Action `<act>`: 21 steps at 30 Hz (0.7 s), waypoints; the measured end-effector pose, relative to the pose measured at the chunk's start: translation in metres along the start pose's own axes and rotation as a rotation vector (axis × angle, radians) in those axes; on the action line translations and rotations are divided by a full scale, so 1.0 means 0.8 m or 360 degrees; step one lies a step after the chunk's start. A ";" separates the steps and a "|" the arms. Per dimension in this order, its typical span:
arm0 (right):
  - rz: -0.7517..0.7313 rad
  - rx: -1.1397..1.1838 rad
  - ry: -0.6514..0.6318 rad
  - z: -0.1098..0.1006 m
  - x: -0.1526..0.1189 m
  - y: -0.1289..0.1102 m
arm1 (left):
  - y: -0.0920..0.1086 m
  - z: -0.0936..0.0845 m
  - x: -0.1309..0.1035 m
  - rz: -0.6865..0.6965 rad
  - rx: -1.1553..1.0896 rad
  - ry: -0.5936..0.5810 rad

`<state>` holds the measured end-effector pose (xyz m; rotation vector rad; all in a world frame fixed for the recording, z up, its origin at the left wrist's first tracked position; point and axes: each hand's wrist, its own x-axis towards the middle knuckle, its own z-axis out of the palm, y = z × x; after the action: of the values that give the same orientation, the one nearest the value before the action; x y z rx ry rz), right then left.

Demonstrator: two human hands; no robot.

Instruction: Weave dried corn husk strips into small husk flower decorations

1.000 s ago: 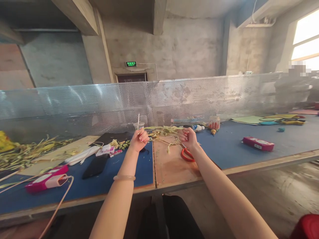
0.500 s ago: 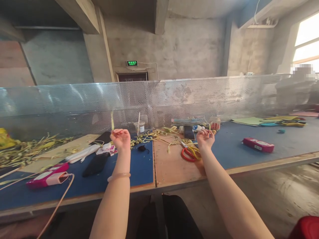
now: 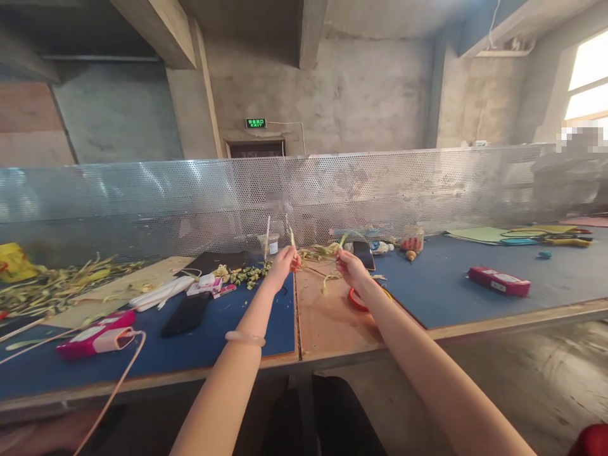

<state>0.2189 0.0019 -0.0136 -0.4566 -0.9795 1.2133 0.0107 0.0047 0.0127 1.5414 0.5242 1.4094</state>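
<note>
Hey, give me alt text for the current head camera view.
A person's left hand and right hand each hold a pale green strip above a cluttered worktable. Red-handled scissors show below the right hand; a perforated metal screen stands behind.

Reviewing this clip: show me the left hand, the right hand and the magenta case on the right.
Left hand [image 3: 282, 268]: head view, middle of the hand.
Right hand [image 3: 352, 267]: head view, middle of the hand.
Magenta case [image 3: 498, 282]: head view, middle of its body.

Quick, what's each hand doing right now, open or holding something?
Left hand: closed, pinching a pale strip that sticks upward.
Right hand: closed, pinching a green strip at the fingertips.
</note>
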 end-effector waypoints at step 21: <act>-0.0057 -0.0363 -0.0034 0.063 -0.033 0.032 | -0.010 0.032 -0.011 0.0098 0.0727 -0.0104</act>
<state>0.1623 -0.0235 -0.0159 -0.6037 -1.1455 1.0809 0.0343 -0.0077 0.0043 1.9713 0.8050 1.3384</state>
